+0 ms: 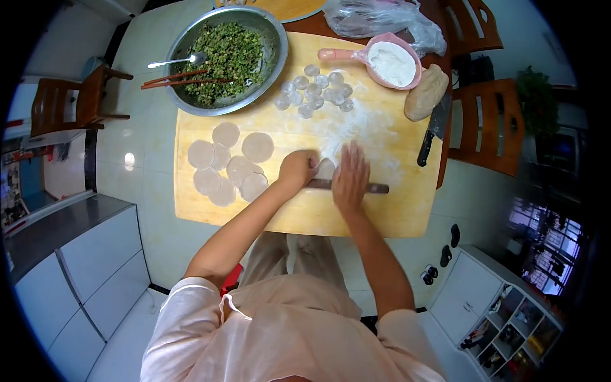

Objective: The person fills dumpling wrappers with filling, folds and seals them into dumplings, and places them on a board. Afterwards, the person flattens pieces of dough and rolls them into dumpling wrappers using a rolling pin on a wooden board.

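Observation:
My left hand (299,169) is closed, its fingertips pinching the left edge of a small dough wrapper (326,169) on the floured board. Across a dark rolling pin (379,188) lies my right hand (351,178), palm down with fingers stretched forward. The pin's left part shows below the wrapper, close to my left hand. Several thin round wrappers (258,148) lie to the left, some overlapping. Farther back are several small flattened dough pieces (314,90) dusted with flour.
A metal bowl (275,83) of chopped green filling, with a spoon (196,58) and chopsticks (167,83), stands back left on the wooden board (293,219). Back right are a pink scoop (337,55) of flour, a dough lump (426,93), a knife (433,134) and a plastic bag (382,19).

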### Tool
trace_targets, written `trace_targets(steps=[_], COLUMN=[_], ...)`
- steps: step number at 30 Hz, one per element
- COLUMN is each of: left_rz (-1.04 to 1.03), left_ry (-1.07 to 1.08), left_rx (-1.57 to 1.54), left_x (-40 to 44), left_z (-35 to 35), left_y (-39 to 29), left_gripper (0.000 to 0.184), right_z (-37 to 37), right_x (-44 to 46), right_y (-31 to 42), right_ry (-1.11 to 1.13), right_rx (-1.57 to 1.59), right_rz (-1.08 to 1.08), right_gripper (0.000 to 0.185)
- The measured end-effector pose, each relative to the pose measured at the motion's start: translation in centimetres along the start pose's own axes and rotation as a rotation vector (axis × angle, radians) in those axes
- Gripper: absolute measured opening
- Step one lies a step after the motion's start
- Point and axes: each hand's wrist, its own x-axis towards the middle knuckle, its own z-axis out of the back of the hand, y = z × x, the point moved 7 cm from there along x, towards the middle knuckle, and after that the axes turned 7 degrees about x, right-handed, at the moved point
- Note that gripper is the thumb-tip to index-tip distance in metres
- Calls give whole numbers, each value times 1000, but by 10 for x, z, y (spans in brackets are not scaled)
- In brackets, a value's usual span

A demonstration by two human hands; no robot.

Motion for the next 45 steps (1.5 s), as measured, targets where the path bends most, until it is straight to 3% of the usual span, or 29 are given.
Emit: trace_targets(steps=[3, 6, 9, 11, 13, 15, 19, 22, 25, 26, 29, 33, 37, 40, 41, 43, 45], left_rz=[-104, -28, 17, 155, 150, -2, -68, -65, 88, 167, 51, -49, -100, 38, 151, 148, -4], left_ry=[-83, -41, -87, 17, 200, 83, 12, 2, -86, -9, 120, 19, -27, -130, -13, 133, 40], left_rx=[391, 459, 142, -254, -328, 3, 483, 443, 73, -17, -99, 468, 431, 41, -99, -217, 65], left_x=[18, 32, 20, 20, 15, 10, 29, 29, 15, 16, 8, 22, 25, 14, 17, 12, 9], left_z=[-7, -13, -2, -16, -20, -3, -9, -8, 8, 4, -3, -2, 2, 12, 0, -6, 3], left_y=[-25, -21, -5, 39, 38, 1, -29, -22, -3, 15, 14, -29, -29, 1, 28, 31, 3], left_gripper=[11, 7, 2, 4, 4, 5, 8, 7, 4, 5, 5, 6, 7, 4, 7, 11, 14], right_z=[3, 0, 3, 5, 6, 6, 1, 2, 4, 6, 4, 2, 0, 5, 6, 11, 5], right_x=[59, 62, -11, -43, -36, 9, 72, 36, -38, -45, -17, 59, 38, -33, -47, -41, 1], right_y=[-2, -6, -1, 0, 3, 4, -1, 0, 5, 6, 5, 1, 2, 6, 8, 11, 9], right_ry=[-72, -102, -46, -12, -6, -19, -89, -86, 13, 11, -17, -86, -84, -29, -17, -23, -47], right_rx=[24, 41, 86, 37, 35, 70, 6, 39, 65, 68, 65, 65, 76, 46, 33, 37, 74], right_rz=[-10, -19, 7, 22, 20, 2, -12, -21, 15, 11, 13, -47, -42, -15, 0, 13, 10], right_gripper=[58, 58, 57, 56, 54, 53, 50, 50, 55, 56, 56, 56, 56, 56, 56, 55, 54])
